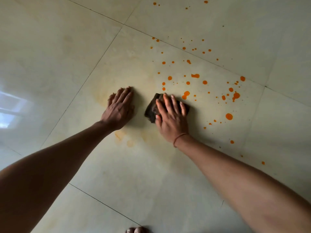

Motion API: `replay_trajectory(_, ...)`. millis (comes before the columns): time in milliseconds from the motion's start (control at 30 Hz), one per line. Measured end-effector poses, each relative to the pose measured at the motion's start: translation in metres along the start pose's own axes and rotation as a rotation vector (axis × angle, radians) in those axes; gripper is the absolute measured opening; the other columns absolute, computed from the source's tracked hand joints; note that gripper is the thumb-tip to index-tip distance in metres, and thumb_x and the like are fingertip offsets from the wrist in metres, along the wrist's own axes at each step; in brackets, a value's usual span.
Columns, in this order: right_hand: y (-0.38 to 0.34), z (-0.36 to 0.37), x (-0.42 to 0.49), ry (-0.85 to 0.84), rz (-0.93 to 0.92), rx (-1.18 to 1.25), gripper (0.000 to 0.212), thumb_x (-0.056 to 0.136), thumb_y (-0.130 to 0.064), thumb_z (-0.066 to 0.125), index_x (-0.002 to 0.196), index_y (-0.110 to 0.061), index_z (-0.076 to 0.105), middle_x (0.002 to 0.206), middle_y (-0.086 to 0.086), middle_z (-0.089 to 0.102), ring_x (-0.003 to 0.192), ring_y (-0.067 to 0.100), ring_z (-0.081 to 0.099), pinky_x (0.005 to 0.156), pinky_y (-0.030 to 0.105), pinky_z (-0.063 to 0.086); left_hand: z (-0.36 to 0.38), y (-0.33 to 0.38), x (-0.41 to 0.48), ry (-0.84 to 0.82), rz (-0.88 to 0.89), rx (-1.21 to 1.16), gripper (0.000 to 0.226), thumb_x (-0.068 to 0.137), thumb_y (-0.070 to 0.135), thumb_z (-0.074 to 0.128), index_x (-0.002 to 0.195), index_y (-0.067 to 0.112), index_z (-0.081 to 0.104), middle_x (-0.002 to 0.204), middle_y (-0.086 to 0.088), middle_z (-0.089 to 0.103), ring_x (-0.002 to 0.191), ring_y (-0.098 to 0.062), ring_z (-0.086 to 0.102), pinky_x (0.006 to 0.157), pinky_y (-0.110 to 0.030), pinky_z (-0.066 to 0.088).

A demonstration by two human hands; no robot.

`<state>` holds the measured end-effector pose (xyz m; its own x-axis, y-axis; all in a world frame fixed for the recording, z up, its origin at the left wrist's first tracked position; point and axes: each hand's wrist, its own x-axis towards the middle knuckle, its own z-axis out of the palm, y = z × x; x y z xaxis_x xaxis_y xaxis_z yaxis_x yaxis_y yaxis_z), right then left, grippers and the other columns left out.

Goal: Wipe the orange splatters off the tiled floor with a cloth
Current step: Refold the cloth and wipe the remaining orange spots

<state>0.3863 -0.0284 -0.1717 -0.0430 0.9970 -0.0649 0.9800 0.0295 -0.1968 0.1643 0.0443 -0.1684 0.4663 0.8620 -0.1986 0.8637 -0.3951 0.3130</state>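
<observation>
A dark brown folded cloth (151,110) lies on the pale tiled floor (151,174) at the centre. My right hand (171,115) presses flat on it with straight, spread fingers. My left hand (118,109) rests flat on the bare tile just left of the cloth, fingers straight. Bright orange splatters (195,75) dot the tile beyond and to the right of the cloth, the nearest blob (186,94) just past my right fingertips. Faint yellow-orange smears (120,135) mark the tile below and around my left hand.
More orange drops (229,116) spread to the right, and a few (154,3) lie on the far tile. Dark grout lines (94,66) cross the floor. Toes (137,230) show at the bottom edge. A window reflection (10,111) shines at the left.
</observation>
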Motion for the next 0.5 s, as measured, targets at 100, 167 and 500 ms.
replay_trajectory(100,-0.007,0.008,-0.059,-0.085,-0.197,-0.003,0.059,0.092,-0.041,0.041,0.149,-0.025,0.034,0.160,0.005,0.024,0.146,0.027,0.021,0.116,0.048,0.017,0.001,0.013,0.005,0.027,0.039,0.009,0.068,0.095,0.044,0.028,0.153,0.008,0.023,0.162,-0.011,0.015,0.149,-0.033,0.011,0.117,-0.048,0.009)
replay_trajectory(167,0.042,-0.003,-0.111,-0.122,-0.206,0.008,0.060,0.092,-0.042,0.041,0.149,-0.026,0.033,0.159,0.006,0.026,0.145,0.028,0.025,0.115,0.049,0.020,0.003,0.041,0.018,0.012,0.112,-0.003,0.069,0.094,0.045,0.029,0.152,0.008,0.024,0.161,-0.011,0.016,0.149,-0.033,0.014,0.117,-0.049,0.012)
replay_trajectory(500,0.135,-0.017,-0.158,-0.010,0.272,-0.071,0.058,0.094,-0.040,0.038,0.149,-0.021,0.034,0.157,0.010,0.029,0.143,0.031,0.029,0.113,0.050,0.022,0.050,0.194,0.053,-0.173,0.733,0.154,0.064,0.097,0.045,0.028,0.149,0.008,0.033,0.157,-0.012,0.030,0.146,-0.029,0.027,0.115,-0.048,0.026)
